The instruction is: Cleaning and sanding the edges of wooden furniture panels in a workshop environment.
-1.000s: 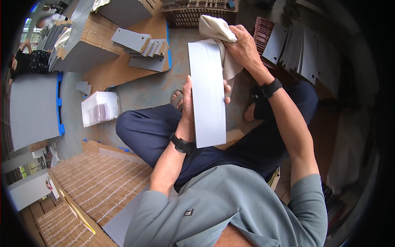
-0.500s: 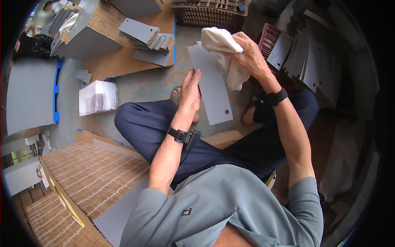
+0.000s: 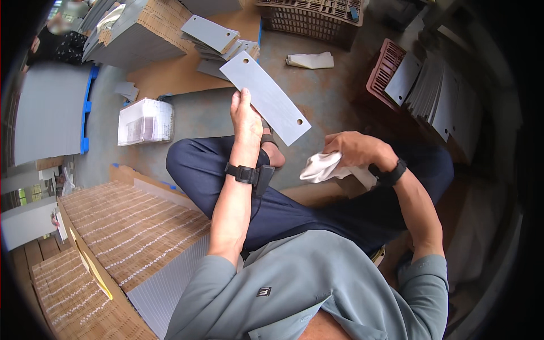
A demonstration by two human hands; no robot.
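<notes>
My left hand point(image 3: 247, 115) grips a long grey panel point(image 3: 266, 97) by its left edge, thumb up along the side. The panel is held up at a slant above the floor, with a round hole near each end. My right hand point(image 3: 358, 149) is closed around a crumpled white cloth point(image 3: 322, 168), which hangs over my right thigh, apart from the panel's lower end. Part of the cloth is hidden under my fingers and palm.
Grey panels point(image 3: 211, 33) lie stacked on cardboard ahead. A brown plastic crate point(image 3: 310, 20) stands at the back, near a folded white cloth point(image 3: 310, 60) on the floor. To the right, panels lean beside a reddish crate point(image 3: 381, 73). A white wrapped box point(image 3: 145, 121) sits left.
My right hand has brought the cloth down off the panel toward my right thigh. The panel's upper end has swung left in my left hand, and both its holes now show.
</notes>
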